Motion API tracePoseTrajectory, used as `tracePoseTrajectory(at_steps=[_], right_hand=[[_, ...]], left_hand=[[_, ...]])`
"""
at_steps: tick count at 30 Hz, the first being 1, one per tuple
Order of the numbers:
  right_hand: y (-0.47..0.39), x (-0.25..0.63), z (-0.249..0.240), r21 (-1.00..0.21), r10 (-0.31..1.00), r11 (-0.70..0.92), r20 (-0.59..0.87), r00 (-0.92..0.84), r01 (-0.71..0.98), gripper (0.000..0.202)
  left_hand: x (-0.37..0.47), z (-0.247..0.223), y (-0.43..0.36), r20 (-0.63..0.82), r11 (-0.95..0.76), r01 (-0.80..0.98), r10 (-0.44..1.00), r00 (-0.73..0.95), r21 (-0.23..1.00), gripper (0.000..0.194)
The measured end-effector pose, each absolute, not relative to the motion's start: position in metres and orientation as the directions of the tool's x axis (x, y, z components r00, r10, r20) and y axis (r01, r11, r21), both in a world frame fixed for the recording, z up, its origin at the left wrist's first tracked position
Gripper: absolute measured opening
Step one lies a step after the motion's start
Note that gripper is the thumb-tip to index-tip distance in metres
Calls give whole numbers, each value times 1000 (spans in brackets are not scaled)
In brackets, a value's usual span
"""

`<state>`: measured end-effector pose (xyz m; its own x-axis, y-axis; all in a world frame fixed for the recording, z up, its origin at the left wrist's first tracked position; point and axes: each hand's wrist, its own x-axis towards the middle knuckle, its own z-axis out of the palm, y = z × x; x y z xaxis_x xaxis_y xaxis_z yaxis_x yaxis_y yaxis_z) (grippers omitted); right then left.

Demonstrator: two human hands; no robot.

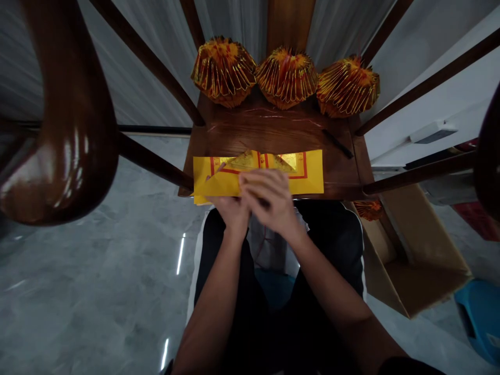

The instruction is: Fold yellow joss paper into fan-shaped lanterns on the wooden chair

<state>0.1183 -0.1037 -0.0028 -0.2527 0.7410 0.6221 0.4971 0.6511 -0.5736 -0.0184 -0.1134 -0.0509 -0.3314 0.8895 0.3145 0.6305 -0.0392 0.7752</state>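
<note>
Yellow paper [308, 179] with red print and gold foil lies along the front edge of a wooden chair seat [253, 127]. Its middle shows raised, folded points. My left hand [230, 211] is at the paper's lower left, with the paper between its thumb and fingers. Above it my right hand [269, 198] is curled and blurred by motion, over the middle of the paper and touching it near my left hand. Whatever its fingertips pinch is hidden.
Three pleated gold and orange paper pieces [287, 78] stand along the seat's back. A dark stick [338, 143] lies at the seat's right. Armrests flank the seat. An open cardboard box [422, 281] and blue stool [482, 317] are at right.
</note>
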Motion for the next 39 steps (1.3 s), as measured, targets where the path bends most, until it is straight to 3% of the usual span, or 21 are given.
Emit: tracePoseTrajectory(at_steps=[2, 4, 7, 13, 18, 21, 25, 30, 33, 36, 39], right_hand=[[-86, 151, -9, -597, 823, 403, 568, 10, 694, 33], [-71, 182, -21, -578, 800, 128, 541, 260, 806, 57], [-67, 206, -39, -505, 819, -18, 487, 303, 863, 72], [-102, 198, -39, -447, 831, 179, 546, 109, 876, 73], [-123, 191, -32, -448, 675, 476, 738, 12, 757, 26], [-129, 187, -35, -561, 719, 495, 693, 50, 664, 9], [-129, 190, -35, -754, 825, 282, 506, 251, 594, 19], [-123, 205, -29, -739, 914, 94, 329, 236, 667, 18], [-119, 214, -27, -825, 943, 43, 220, 250, 563, 34], [-108, 218, -16, -865, 918, 130, 289, 271, 484, 41], [-93, 210, 11, -787, 834, 294, 489, 257, 542, 44]], left_hand=[[-17, -48, -112, 397, 21, 666, 788, -470, 746, 37], [-15, -44, -112, 472, 76, 695, 681, -560, 715, 33], [-14, -41, -111, 465, 129, 699, 661, -589, 703, 29], [-15, -54, -109, 391, 190, 646, 660, -642, 739, 36], [-14, -58, -107, 446, 183, 668, 616, -650, 721, 32], [-14, -55, -107, 410, 189, 640, 628, -662, 745, 35], [-13, -52, -106, 340, 197, 583, 649, -680, 788, 34], [-13, -50, -106, 337, 150, 545, 643, -687, 825, 32], [-12, -46, -107, 381, 89, 542, 616, -689, 836, 21], [-10, -42, -106, 430, 16, 535, 575, -696, 845, 13], [-9, -39, -103, 473, -102, 509, 558, -682, 854, 15]])
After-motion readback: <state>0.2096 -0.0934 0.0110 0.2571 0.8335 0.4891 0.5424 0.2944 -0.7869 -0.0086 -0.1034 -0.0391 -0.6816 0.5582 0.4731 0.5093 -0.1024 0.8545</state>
